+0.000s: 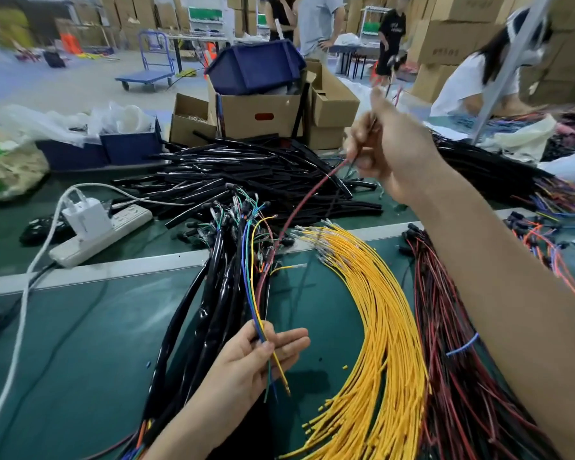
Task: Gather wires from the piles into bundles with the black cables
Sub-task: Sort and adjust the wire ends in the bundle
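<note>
While the right hand (389,154) is raised over the far side of the tabletop (97,327), it pinches one red wire (299,207) between thumb and fingertips; blur hides the exact finger placement. Red wire runs down and leftward from that pinch toward the thin wires (254,293) (blue, yellow, green), which the left hand (266,356) pinches near their lower ends, thumb pressed over them, outer fingers lying straight. Whether the red wire's lower end reaches that hand I cannot tell. Sources: yellow pile (379,320) fanned just right of the left hand; red-and-black pile (452,343) further right, under the right forearm; black cables (246,174) heaped at the far side, with more black sleeved lengths (210,293) just left of the held wires. Judgement: the step in hand is drawing the red wire free and adding it to the left-hand set. To do it well: pull along the wire's own line so its terminal does not snag the connector tangle (233,210); lay it beside the others with ends level; ease the left thumb only enough to admit it, or the held ones may slip. Risk: neighbouring strands dragged along. Power strip (103,234) lies well to the left.
</note>
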